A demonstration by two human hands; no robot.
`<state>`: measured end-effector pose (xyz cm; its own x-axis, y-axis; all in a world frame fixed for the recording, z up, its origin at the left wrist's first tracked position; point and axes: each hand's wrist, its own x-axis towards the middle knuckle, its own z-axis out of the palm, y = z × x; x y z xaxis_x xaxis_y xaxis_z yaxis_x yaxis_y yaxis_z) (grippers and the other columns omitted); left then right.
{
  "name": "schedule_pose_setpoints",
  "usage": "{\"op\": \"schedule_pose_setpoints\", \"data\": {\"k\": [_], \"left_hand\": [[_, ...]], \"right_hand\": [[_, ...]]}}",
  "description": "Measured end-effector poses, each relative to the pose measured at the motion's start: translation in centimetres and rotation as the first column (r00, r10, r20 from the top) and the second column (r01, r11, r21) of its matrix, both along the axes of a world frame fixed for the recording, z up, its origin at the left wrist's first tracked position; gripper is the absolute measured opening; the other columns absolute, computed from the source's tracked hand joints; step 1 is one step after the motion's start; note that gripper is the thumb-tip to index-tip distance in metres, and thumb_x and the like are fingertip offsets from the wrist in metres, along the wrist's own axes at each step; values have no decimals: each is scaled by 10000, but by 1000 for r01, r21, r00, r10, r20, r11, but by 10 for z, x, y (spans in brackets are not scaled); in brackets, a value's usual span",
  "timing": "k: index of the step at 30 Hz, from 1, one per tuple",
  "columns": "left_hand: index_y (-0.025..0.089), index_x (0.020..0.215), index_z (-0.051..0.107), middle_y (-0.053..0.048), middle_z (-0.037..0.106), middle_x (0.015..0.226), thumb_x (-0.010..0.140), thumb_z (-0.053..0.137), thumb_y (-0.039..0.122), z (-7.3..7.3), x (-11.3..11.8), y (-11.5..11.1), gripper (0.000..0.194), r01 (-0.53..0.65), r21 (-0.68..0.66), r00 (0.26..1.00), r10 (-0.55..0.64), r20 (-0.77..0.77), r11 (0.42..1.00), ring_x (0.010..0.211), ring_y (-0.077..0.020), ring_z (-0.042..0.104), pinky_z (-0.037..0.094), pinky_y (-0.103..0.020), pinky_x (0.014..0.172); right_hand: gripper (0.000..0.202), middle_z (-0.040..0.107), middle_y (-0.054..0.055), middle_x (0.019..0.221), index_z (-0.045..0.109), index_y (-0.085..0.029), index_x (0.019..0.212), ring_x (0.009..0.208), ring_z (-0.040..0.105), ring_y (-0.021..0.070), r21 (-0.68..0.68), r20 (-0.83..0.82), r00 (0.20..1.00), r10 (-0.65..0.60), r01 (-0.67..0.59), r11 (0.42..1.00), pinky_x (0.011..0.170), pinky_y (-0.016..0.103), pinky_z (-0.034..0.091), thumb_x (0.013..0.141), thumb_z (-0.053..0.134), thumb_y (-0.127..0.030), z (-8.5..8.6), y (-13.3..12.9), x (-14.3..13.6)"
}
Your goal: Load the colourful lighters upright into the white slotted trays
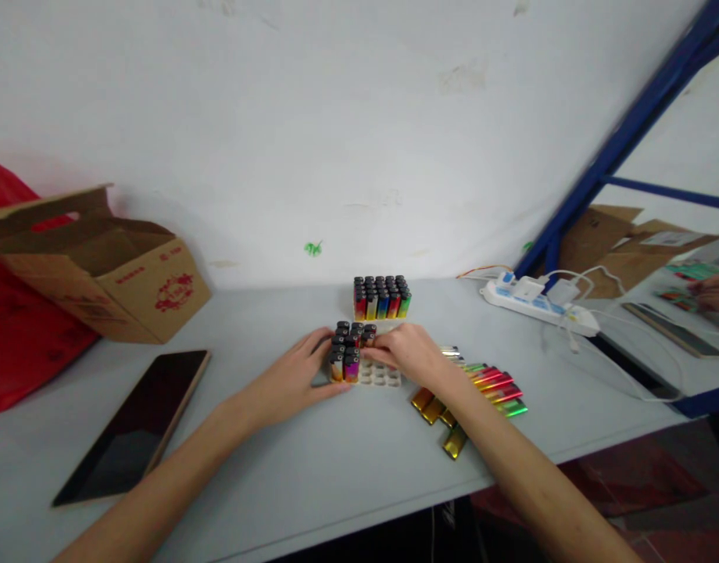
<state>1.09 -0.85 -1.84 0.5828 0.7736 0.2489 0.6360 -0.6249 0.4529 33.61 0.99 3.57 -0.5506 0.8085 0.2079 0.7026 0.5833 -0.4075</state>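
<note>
A white tray (pixel 380 377) with round-edged slots stands on the table, its left part filled with upright lighters (pixel 345 356) with black tops. My left hand (pixel 301 375) holds the tray's left side, thumb along the front edge and fingers behind. My right hand (pixel 409 356) reaches over the tray from the right, its fingers closed on a lighter among the slots; the fingers partly hide it. Slots at the tray's front right hold nothing. Beside my right forearm lies a loose pile of shiny lighters (pixel 500 383) in gold, red and green, partly covered by the arm.
Behind the tray stands a full block of lighters (pixel 381 301). At left are a tablet (pixel 137 422), an open cardboard box (pixel 142 289) and a red bag (pixel 25 336). A power strip (pixel 535 306) with cables lies at right, near a blue frame (pixel 617 148). Another person's hand (pixel 714 293) shows at far right.
</note>
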Motion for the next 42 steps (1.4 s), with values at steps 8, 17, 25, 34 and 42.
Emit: {"op": "schedule_pose_setpoints", "data": {"k": [8,17,25,34,42], "left_hand": [[283,1853,701,-167,689,1957,1191,788,878,-1,-1,2,894,5,10,1000,-5,-12,1000,1808,-456,673,547,-586,1550],[290,1855,707,-165,690,1952,1183,778,898,-10,-2,6,909,-8,37,1000,9,-5,999,1795,-477,678,542,-626,1555],[256,1842,710,-192,679,1955,1187,715,954,-6,-1,7,957,-7,12,1000,7,-17,1000,1808,-474,663,534,-606,1557],[254,1811,728,-191,696,1933,1191,726,934,-7,1,5,921,-2,23,1000,3,-6,1000,1776,-460,695,552,-571,1539],[213,1825,716,-232,670,1957,1198,726,942,-6,3,3,962,0,9,1000,0,-15,1000,1812,-473,669,537,-598,1555]], "right_hand": [[749,664,-26,642,763,-241,765,618,530,160,-20,-191,980,-58,55,998,695,333,373,1310,723,-752,16,2,26],[212,976,141,1166,992,-232,1177,1002,884,299,-91,-70,979,-194,187,978,924,402,681,1158,903,-424,36,-13,144],[165,926,126,1106,975,-221,1141,968,876,294,-147,-8,976,-217,214,966,987,430,713,1129,948,-383,7,-19,160],[614,944,156,1271,870,-247,1114,1196,888,349,-380,-471,811,-346,168,910,1076,527,742,887,1068,-781,0,4,138],[768,935,67,1102,860,-278,1169,961,853,257,-523,-790,408,-459,-57,850,885,421,712,702,1245,-749,29,18,80]]}}
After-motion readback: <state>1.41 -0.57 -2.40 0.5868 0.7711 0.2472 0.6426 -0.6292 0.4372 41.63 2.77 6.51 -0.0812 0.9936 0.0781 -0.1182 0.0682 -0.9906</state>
